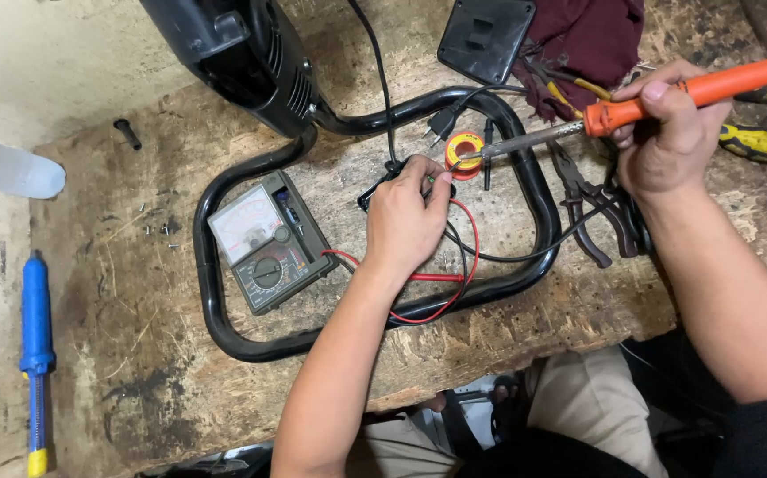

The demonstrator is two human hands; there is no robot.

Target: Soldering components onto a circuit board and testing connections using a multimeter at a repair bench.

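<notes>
From the head camera, the right hand (pixel 666 133) is clenched around an orange soldering iron (pixel 693 93), its metal tip reaching left to the yellow solder spool (pixel 465 152). The left hand (pixel 404 221) pinches a small black part (pixel 374 196) just beside that tip, near the analog multimeter (pixel 264 243) on the worn wooden board (pixel 135 354).

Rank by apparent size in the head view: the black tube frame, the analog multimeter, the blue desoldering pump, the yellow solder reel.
1. black tube frame
2. analog multimeter
3. blue desoldering pump, longer than the meter but much thinner, so these two are close
4. yellow solder reel
</notes>
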